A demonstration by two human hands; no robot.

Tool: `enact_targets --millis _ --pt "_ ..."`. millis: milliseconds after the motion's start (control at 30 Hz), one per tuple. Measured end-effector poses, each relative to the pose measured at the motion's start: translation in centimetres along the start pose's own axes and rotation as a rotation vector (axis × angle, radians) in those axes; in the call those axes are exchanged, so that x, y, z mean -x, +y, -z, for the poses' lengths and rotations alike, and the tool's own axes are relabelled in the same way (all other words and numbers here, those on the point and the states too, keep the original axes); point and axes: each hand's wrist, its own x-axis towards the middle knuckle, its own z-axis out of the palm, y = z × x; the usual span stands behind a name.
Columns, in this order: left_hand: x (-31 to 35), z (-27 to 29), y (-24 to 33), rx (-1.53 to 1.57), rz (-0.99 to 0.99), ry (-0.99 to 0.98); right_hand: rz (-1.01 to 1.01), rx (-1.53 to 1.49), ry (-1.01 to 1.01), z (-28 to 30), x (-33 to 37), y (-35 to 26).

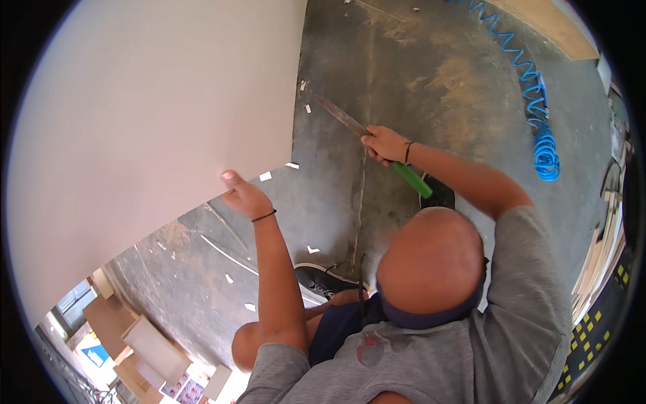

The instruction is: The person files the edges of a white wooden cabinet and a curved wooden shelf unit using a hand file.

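Panel: left hand gripping its edge; right hand gripping green-handled tool beside it; white scraps lying nearby, suggesting partial progress; remainder not showing.

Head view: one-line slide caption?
Left hand holds a pale board by its edge; right hand grips a green-handled tool.

The grey concrete floor beneath you is crossed by a thin joint line and marked at the far right by brown dust. On it, to your left, lie white scraps and a narrow white strip. Your left shoe stands nearer than your right shoe.
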Motion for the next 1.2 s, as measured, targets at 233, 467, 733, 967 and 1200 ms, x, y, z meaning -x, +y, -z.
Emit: enact_targets --millis 233,467,733,967,1200 --pt "3.7 3.7 -15.5 -0.653 -0.127 -0.709 -0.016 0.529 0.152 2.1 5.6 -3.6" --pt "-0.9 4.0 -20.1 -0.328 0.101 -0.952 -0.113 0.203 0.109 -3.1 5.5 -1.7" --pt "2.1 -1.3 -15.3 -0.185 0.331 -0.693 0.123 -0.343 0.261 -14.5 -2.7 2.5" --pt "3.3 -2.4 -13.0 -0.431 0.297 -0.549 0.141 -0.150 0.384 -17.3 -5.9 5.0" --pt "5.7 -4.2 -12.5 -0.570 0.328 -0.415 0.207 -0.089 0.346 -17.5 -5.3 5.4"
